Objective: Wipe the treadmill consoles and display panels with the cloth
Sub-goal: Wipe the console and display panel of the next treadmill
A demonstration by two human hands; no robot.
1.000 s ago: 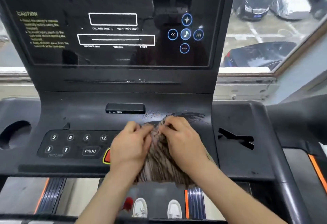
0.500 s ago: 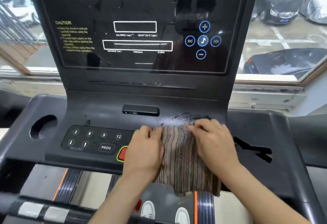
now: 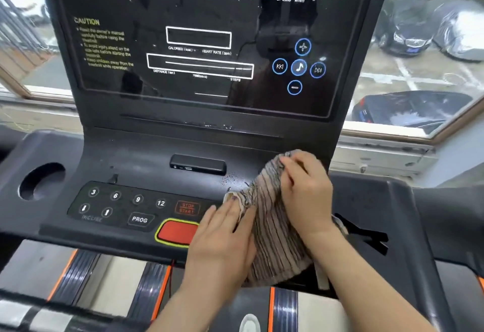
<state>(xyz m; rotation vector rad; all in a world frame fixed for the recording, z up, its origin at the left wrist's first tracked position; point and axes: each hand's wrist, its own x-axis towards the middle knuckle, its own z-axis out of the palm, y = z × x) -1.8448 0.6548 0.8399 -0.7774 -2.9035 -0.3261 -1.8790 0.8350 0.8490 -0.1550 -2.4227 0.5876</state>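
Two hands, one cloth. Grip: right hand (image 3: 306,192) pinched the cloth (image 3: 272,242) at its top edge; left hand (image 3: 222,242) lay flat, fingertips on its left edge. Cloth brown-striped, bunched, on the console (image 3: 136,166) right of one red button (image 3: 176,232).

Back: upright glossy black display panel (image 3: 199,43) blocks.
Centre: small raised black rectangular block (image 3: 197,164) juts.
Left: open dark console slope (image 3: 131,158), round cup hole (image 3: 42,181).
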